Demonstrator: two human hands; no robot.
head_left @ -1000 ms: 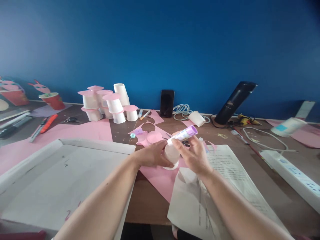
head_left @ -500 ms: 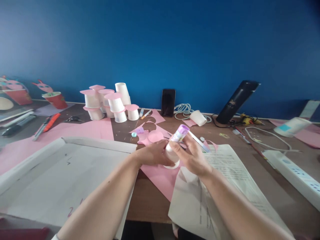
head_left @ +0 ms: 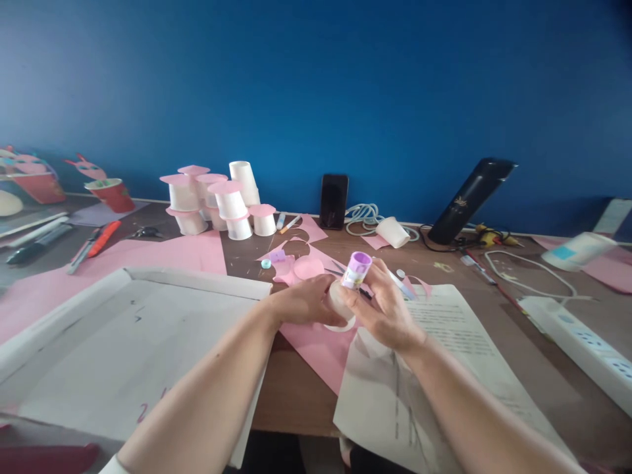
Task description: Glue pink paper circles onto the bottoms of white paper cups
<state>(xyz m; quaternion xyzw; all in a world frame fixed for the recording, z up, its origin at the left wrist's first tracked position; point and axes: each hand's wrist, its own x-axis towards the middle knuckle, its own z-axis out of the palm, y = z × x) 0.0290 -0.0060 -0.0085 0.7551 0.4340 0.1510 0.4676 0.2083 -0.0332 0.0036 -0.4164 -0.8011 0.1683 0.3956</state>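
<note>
My left hand (head_left: 305, 300) is wrapped round a white paper cup (head_left: 338, 301) that stands upside down on pink paper (head_left: 320, 349). In my right hand (head_left: 388, 313) is a glue stick (head_left: 356, 270) with a purple, open-looking end pointing up. Its lower end meets the upturned base of the cup, partly hidden by my fingers. Just beyond my hands lie a cut pink paper circle (head_left: 308, 267), pink scraps, and scissors (head_left: 338, 266) that are partly covered.
Paper cups topped with pink discs (head_left: 228, 197) stand stacked at the back left. A black phone (head_left: 334, 201) leans on the blue wall. White card (head_left: 123, 355) lies left, a printed sheet (head_left: 444, 329) right, beside a power strip (head_left: 582, 336). A utility knife (head_left: 93, 245) is at far left.
The glue stick has turned more upright, its purple end shifting slightly left and down. My right hand has moved a little with it, while my left hand stays round the cup.
</note>
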